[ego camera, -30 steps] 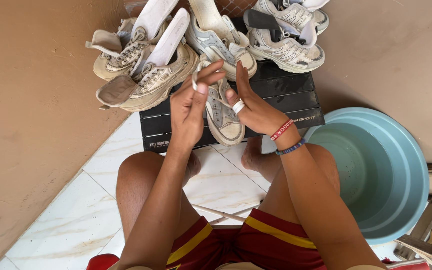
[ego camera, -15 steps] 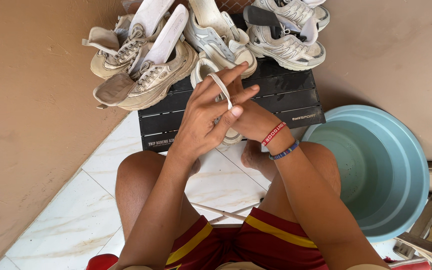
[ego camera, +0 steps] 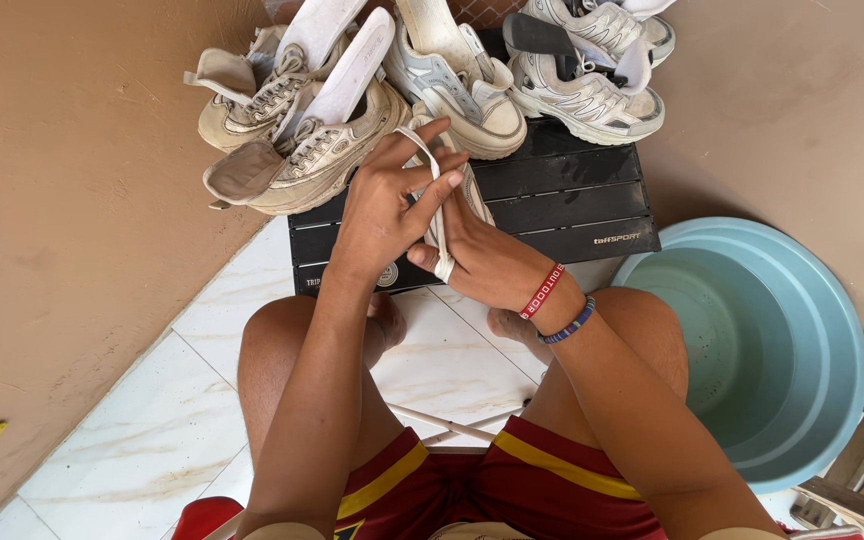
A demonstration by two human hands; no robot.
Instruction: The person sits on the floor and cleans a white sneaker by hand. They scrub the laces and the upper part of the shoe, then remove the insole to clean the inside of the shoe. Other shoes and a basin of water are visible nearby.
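My left hand [ego camera: 384,205] and my right hand [ego camera: 487,262] meet over a black slatted platform [ego camera: 552,190]. A white shoelace [ego camera: 436,200] loops over my left fingers and winds round my right thumb. Both hands pinch the lace. A grey sneaker [ego camera: 474,195] lies under my hands, mostly hidden. My right wrist carries a red band and a blue bead bracelet.
Several worn white and beige sneakers [ego camera: 312,140] are piled at the far end of the platform, some with insoles sticking out. A light blue basin [ego camera: 752,340] stands on the right. Beige walls close in on both sides. A thin stick [ego camera: 452,425] lies on the white tiles between my knees.
My hands have come together and drawn the lace off the sneaker. The lace now wraps round my fingers, where before my hands were apart on the shoe.
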